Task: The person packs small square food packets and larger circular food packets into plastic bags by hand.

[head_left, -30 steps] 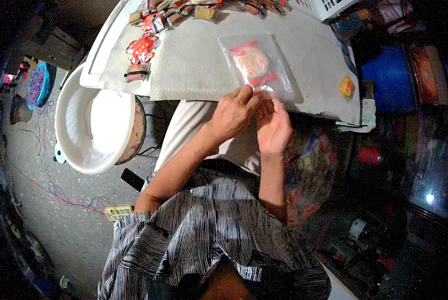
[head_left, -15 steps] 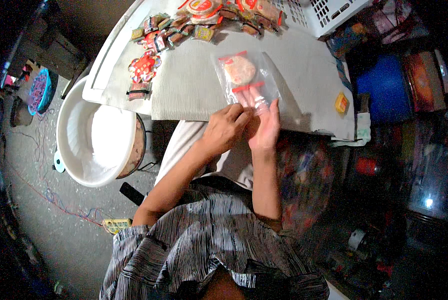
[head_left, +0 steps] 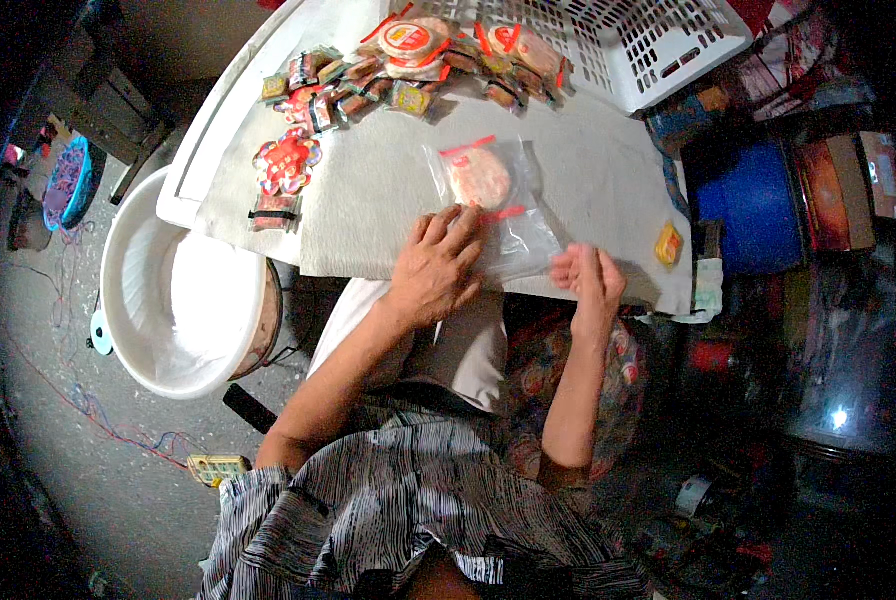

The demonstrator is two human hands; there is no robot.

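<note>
A clear plastic bag (head_left: 498, 205) with red strips lies on the white table (head_left: 368, 190), and a round pale cake (head_left: 478, 178) shows inside it. My left hand (head_left: 436, 265) presses flat on the bag's near left edge. My right hand (head_left: 588, 280) hovers just right of the bag at the table's front edge, fingers curled and apart, holding nothing I can see.
Several small wrapped sweets and cakes (head_left: 408, 60) lie in a heap at the table's far side, next to a white slotted basket (head_left: 618, 40). A small yellow packet (head_left: 668, 243) sits at the right. A large white basin (head_left: 183, 300) stands on the floor at the left.
Both hands were together at the bag's near edge; now my right hand has drawn away to the right, and my left hand lies flat on the bag.
</note>
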